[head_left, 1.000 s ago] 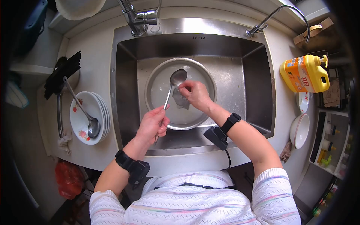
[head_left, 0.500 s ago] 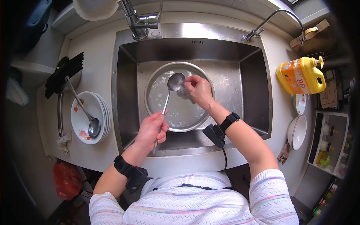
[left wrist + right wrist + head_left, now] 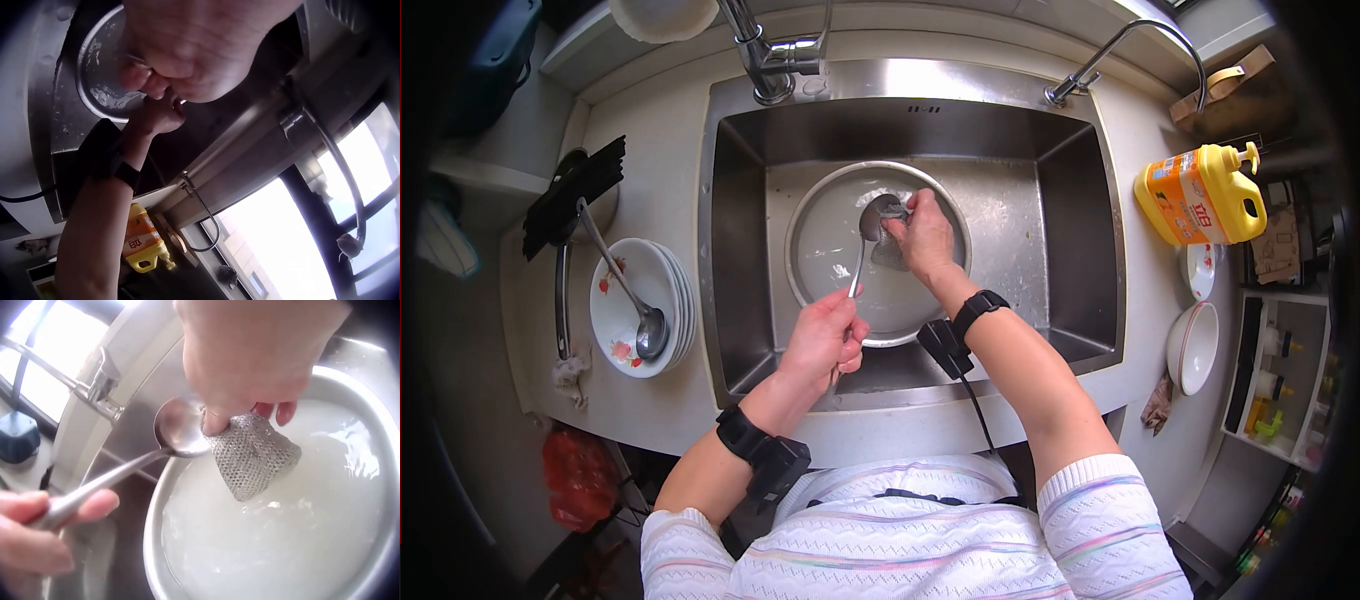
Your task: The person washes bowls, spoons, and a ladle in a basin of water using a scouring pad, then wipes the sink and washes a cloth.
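My left hand (image 3: 825,338) grips the handle of a metal ladle (image 3: 181,428), whose bowl hangs over a wide round metal basin (image 3: 153,534). Cloudy water (image 3: 325,537) fills the basin. Between the thumb and fingers of my right hand (image 3: 925,238) is a grey mesh scrubbing cloth (image 3: 250,459). The thumb presses one end of the cloth to the ladle bowl's rim, and the rest droops over the water. In the left wrist view, my left hand hides the ladle and cloth.
The basin sits in a steel sink (image 3: 1085,240) with a tap (image 3: 775,60) behind it. Left of the sink, a second ladle (image 3: 652,332) lies on stacked floral dishes (image 3: 615,310). A yellow detergent bottle (image 3: 1200,195) and a white bowl (image 3: 1195,350) stand on the right.
My right hand has brought the cloth onto the ladle bowl's edge, where it bunches up. The ladle has tilted and shifted a little right with my left hand, which keeps its grip.
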`<act>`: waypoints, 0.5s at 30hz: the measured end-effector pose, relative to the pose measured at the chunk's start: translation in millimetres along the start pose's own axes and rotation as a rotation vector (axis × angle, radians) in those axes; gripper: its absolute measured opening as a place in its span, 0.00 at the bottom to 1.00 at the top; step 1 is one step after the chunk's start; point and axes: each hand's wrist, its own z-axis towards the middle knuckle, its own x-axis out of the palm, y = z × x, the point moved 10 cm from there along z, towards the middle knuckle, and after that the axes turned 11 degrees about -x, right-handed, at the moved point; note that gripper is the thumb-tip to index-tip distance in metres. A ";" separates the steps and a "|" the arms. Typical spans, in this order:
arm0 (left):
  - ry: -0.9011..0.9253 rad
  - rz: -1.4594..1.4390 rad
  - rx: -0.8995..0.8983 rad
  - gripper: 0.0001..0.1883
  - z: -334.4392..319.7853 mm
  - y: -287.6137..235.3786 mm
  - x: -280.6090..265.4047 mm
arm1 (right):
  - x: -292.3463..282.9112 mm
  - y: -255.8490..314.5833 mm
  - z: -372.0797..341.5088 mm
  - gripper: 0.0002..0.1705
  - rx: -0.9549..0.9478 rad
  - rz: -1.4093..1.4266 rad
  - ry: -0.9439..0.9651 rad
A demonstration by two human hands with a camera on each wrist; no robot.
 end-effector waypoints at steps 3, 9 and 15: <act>0.035 -0.033 0.003 0.16 0.6 -0.3 2.2 | 3.2 -19.6 0.3 0.19 0.145 0.025 0.039; 0.095 -0.085 0.000 0.16 0.2 -3.5 14.1 | 65.9 -26.4 -24.6 0.16 0.564 1.146 0.209; 0.064 -0.032 -0.001 0.17 3.5 0.6 8.8 | 16.1 -13.5 14.0 0.13 0.126 0.341 0.267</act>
